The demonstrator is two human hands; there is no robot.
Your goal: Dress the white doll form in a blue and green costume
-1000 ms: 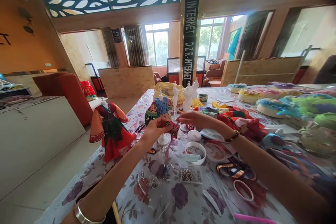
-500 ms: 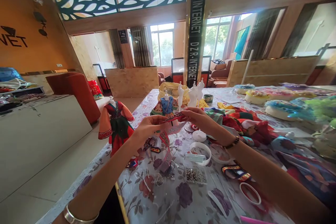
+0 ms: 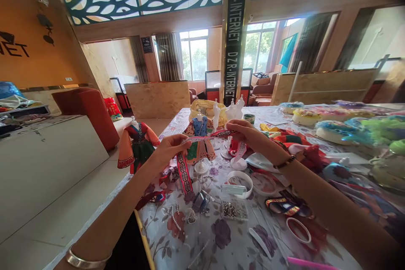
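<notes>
A red-edged, dark-patterned ribbon trim (image 3: pixel 184 174) stretches between my two hands above the table. My left hand (image 3: pixel 173 147) pinches it on the left, and one length hangs down below those fingers. The other side is pinched by my right hand (image 3: pixel 244 134), with a short pale piece dangling under it. Just behind the stretched part stands a small dress form in a blue-topped dress (image 3: pixel 202 127). To the left of my left hand is another form wearing a red, green and orange dress (image 3: pixel 141 148).
White bare dress forms (image 3: pixel 234 112) stand behind my hands. Nearer lie a white ring-shaped roll (image 3: pixel 251 185), a clear box of beads (image 3: pixel 234 210), pearl strings (image 3: pixel 176 216) and a white bangle-like ring (image 3: pixel 298 230). Colourful fabrics (image 3: pixel 303 145) are heaped at right.
My hands have moved apart, drawing the ribbon trim out between them. Its left length now hangs with the patterned side showing, and more of the blue-topped dress is visible.
</notes>
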